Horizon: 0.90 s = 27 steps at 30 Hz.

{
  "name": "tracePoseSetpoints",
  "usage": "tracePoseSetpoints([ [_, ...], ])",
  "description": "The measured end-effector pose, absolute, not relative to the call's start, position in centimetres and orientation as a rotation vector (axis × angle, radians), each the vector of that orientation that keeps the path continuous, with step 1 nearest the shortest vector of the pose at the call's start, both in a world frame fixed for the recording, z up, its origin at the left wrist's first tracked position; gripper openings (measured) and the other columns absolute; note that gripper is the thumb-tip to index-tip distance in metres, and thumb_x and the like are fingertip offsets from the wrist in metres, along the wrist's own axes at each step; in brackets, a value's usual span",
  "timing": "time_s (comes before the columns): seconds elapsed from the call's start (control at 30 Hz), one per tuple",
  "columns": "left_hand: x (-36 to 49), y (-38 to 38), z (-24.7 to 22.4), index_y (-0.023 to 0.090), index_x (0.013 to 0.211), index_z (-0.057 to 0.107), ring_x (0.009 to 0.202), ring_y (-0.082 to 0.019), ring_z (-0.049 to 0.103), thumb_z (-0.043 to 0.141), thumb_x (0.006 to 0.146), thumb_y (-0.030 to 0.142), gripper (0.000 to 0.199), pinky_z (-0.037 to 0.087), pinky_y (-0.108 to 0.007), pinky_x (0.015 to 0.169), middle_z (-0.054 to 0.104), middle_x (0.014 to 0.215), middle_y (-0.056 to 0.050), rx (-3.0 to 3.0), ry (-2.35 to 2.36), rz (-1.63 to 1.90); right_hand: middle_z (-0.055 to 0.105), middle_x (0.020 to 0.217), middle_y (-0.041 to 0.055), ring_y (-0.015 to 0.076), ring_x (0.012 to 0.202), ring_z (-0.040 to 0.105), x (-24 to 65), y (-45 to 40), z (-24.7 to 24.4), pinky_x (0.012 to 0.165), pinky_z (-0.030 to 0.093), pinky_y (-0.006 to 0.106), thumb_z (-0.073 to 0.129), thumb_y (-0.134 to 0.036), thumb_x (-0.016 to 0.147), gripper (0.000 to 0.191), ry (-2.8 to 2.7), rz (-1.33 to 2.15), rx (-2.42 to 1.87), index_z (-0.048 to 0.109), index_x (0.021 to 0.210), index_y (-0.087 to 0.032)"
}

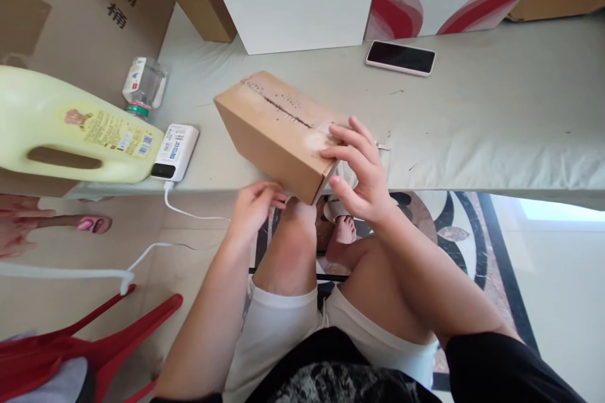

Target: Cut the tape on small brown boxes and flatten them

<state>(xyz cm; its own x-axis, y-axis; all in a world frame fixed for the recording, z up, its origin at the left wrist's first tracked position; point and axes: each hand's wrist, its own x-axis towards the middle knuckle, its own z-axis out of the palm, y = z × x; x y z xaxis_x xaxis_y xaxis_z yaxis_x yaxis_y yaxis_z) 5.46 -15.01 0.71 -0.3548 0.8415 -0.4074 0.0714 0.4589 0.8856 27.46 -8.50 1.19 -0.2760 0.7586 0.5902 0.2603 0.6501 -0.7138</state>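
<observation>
A brown cardboard box [271, 132] with dark marks and clear tape along its top sits at a slant on the cloth-covered table, its near corner over the front edge. My right hand [362, 170] grips the box's right end, fingers spread over the taped top and thumb by the end face. Close to the box's lower front edge, my left hand [258, 204] is closed with curled fingers; what they pinch, if anything, is hidden. Some whitish, see-through material [347, 173] shows under my right hand, too covered to name.
A phone [401, 58] lies behind the box to the right. At left are a yellow jug [70, 126], a clear bottle [146, 85] and a white power bank [176, 150] with a cable. Large cartons [302, 0] line the back. A red chair [118, 340] stands lower left.
</observation>
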Motion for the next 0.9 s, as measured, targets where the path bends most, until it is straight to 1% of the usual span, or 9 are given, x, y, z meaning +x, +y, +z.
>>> tracePoseSetpoints([
  [0.07, 4.4, -15.1, 1.4, 0.02, 0.074, 0.064, 0.056, -0.015, 0.061, 0.064, 0.081, 0.023, 0.008, 0.045, -0.026, 0.055, 0.062, 0.059, 0.001, 0.963, 1.949, 1.464, 0.059, 0.141, 0.0068, 0.0367, 0.149, 0.038, 27.0, -8.5, 1.2, 0.125, 0.024, 0.064, 0.05, -0.054, 0.092, 0.031, -1.806, 0.598, -0.822, 0.068, 0.099, -0.029],
  [0.17, 3.5, -14.3, 3.4, 0.024, 0.088, 0.068, 0.081, -0.018, 0.066, 0.062, 0.085, 0.023, 0.007, 0.053, -0.033, 0.08, 0.067, 0.08, -0.001, 1.396, 1.963, 1.874, 0.056, 0.142, 0.008, 0.0358, 0.147, 0.04, 26.2, -8.7, 1.4, 0.124, 0.027, 0.064, 0.049, -0.05, 0.093, 0.029, -1.789, 0.64, -0.774, 0.066, 0.088, -0.027],
  [0.27, 4.0, -12.8, 5.7, 0.028, 0.105, 0.07, 0.116, -0.024, 0.063, 0.061, 0.088, 0.027, 0.019, 0.046, -0.042, 0.109, 0.07, 0.115, -0.005, 1.897, 1.845, 1.62, 0.059, 0.135, 0.0078, 0.0344, 0.141, 0.047, 25.8, -8.7, 1.4, 0.122, 0.034, 0.061, 0.048, -0.049, 0.093, 0.031, -1.809, 0.695, -0.705, 0.063, 0.08, -0.026],
  [0.33, 4.9, -11.6, 6.6, 0.028, 0.113, 0.07, 0.131, -0.029, 0.056, 0.065, 0.085, 0.029, 0.029, 0.037, -0.047, 0.119, 0.066, 0.132, -0.006, 2.042, 1.805, 1.367, 0.063, 0.128, 0.0079, 0.0329, 0.134, 0.053, 26.1, -8.3, 1.0, 0.118, 0.039, 0.059, 0.048, -0.046, 0.093, 0.027, -1.768, 0.703, -0.71, 0.063, 0.082, -0.027],
  [0.43, 6.5, -10.2, 6.7, 0.031, 0.117, 0.071, 0.142, -0.037, 0.046, 0.071, 0.078, 0.029, 0.039, 0.023, -0.058, 0.125, 0.063, 0.14, -0.003, 2.026, 1.826, 1.043, 0.068, 0.113, 0.0095, 0.0306, 0.116, 0.062, 27.3, -6.6, -0.6, 0.11, 0.044, 0.056, 0.049, -0.033, 0.092, 0.018, -1.667, 0.579, -0.93, 0.065, 0.097, -0.027],
  [0.53, 7.6, -9.8, 6.3, 0.034, 0.119, 0.072, 0.147, -0.041, 0.038, 0.072, 0.076, 0.028, 0.044, 0.013, -0.064, 0.125, 0.061, 0.145, -0.002, 1.999, 1.901, 0.914, 0.069, 0.116, 0.0144, 0.0331, 0.115, 0.061, 28.8, -4.2, -2.7, 0.106, 0.044, 0.057, 0.052, -0.021, 0.082, 0.036, -1.753, 0.457, -1.288, 0.066, 0.115, -0.021],
  [0.63, 8.1, -10.1, 6.7, 0.036, 0.125, 0.069, 0.149, -0.04, 0.037, 0.066, 0.081, 0.031, 0.045, 0.014, -0.064, 0.125, 0.057, 0.15, 0.0, 2.031, 2.0, 0.775, 0.066, 0.128, 0.0185, 0.0374, 0.123, 0.055, 29.2, -2.8, -3.8, 0.106, 0.04, 0.059, 0.054, -0.02, 0.078, 0.045, -1.957, 0.471, -1.628, 0.067, 0.122, -0.017],
  [0.8, 8.6, -10.8, 8.0, 0.044, 0.136, 0.062, 0.151, -0.034, 0.036, 0.049, 0.091, 0.037, 0.047, 0.021, -0.059, 0.125, 0.051, 0.156, 0.007, 2.084, 2.14, 0.523, 0.07, 0.119, 0.0159, 0.0367, 0.118, 0.055, 28.6, -2.6, -2.5, 0.099, 0.038, 0.057, 0.049, -0.021, 0.088, 0.033, -2.034, 0.413, -2.004, 0.073, 0.111, -0.02],
  [0.9, 9.0, -10.7, 8.0, 0.044, 0.137, 0.061, 0.151, -0.034, 0.037, 0.047, 0.091, 0.038, 0.048, 0.023, -0.06, 0.124, 0.051, 0.156, 0.007, 2.082, 2.177, 0.493, 0.071, 0.112, 0.0136, 0.0304, 0.104, 0.061, 29.3, -2.6, -2.1, 0.093, 0.044, 0.049, 0.053, -0.023, 0.087, 0.027, -1.881, 0.54, -1.986, 0.072, 0.106, -0.019],
])
